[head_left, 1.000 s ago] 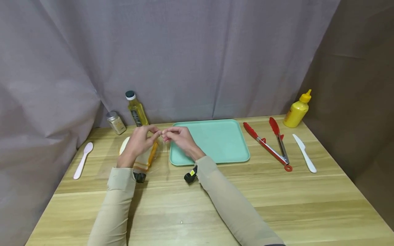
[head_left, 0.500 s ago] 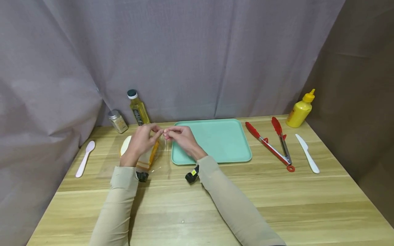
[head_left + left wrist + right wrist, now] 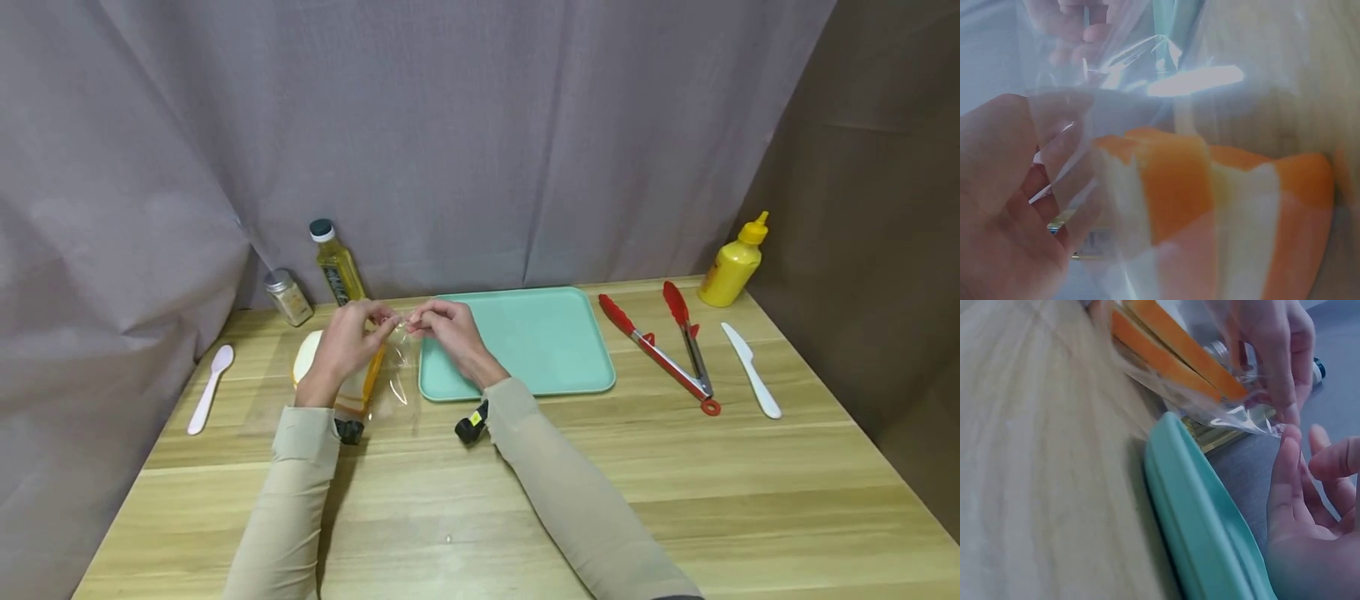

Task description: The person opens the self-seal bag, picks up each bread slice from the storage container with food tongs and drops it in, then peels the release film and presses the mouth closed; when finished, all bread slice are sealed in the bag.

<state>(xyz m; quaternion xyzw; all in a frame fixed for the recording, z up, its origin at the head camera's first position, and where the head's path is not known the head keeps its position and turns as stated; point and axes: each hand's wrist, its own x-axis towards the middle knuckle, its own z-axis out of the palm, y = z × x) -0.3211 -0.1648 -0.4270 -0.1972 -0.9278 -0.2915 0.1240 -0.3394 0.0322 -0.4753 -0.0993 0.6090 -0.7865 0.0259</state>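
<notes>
A clear plastic bag holds white bread slices with orange-brown crusts, lying on the table left of the green tray. My left hand is over the bread and pinches the bag's edge between thumb and fingers. Facing it, my right hand pinches the film at the bag's mouth, beside the tray's left end. The two sets of fingertips are very close together in the right wrist view. Loose, shiny film hangs below them, and the left forearm and hand hide part of the bread.
A bottle of yellow oil and a seasoning jar stand behind the bag. A pale spoon lies at the left. Red-tipped tongs, a white knife and a yellow squeeze bottle are at the right.
The right fingertips have shifted slightly away from the left ones, to the right. More shiny film shows spread below the hands, while the left hand stays nearly where it was.
</notes>
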